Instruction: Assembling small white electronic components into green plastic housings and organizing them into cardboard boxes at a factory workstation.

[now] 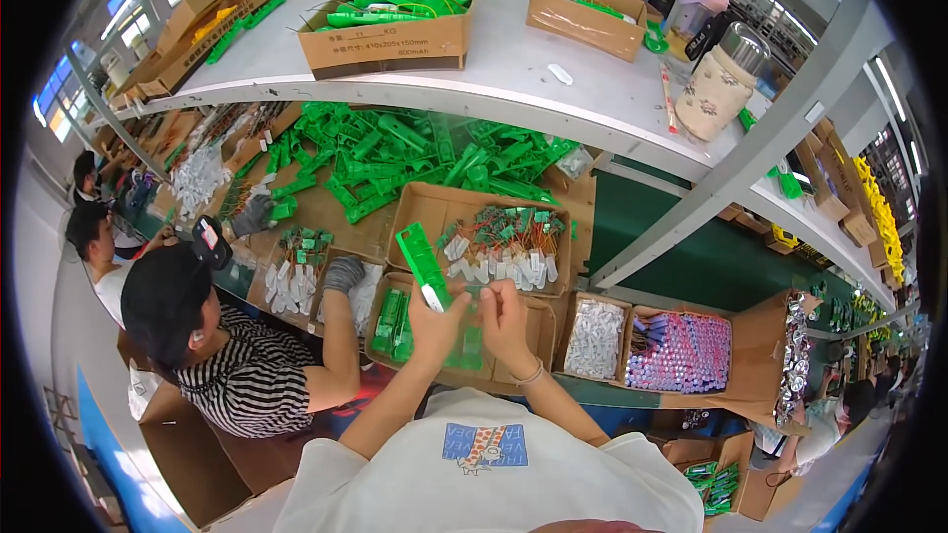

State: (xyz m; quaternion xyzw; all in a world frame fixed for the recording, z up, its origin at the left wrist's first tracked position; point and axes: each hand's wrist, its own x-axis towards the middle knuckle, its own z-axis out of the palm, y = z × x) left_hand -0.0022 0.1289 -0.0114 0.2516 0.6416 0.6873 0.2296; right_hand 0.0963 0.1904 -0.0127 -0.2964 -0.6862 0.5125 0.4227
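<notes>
Cardboard-lined bench (585,212) | left fingers (458,307) gripping green casing (420,257) | right fingers (491,302) pressed together, contents unclear

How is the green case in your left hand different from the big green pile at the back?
The green case is one piece, but the green pile is many. The case is held up by the left hand, while the pile's pieces lie jumbled every which way. The case has a white part near the hand; the pile looks nearly all green. Both are bright green.
</notes>
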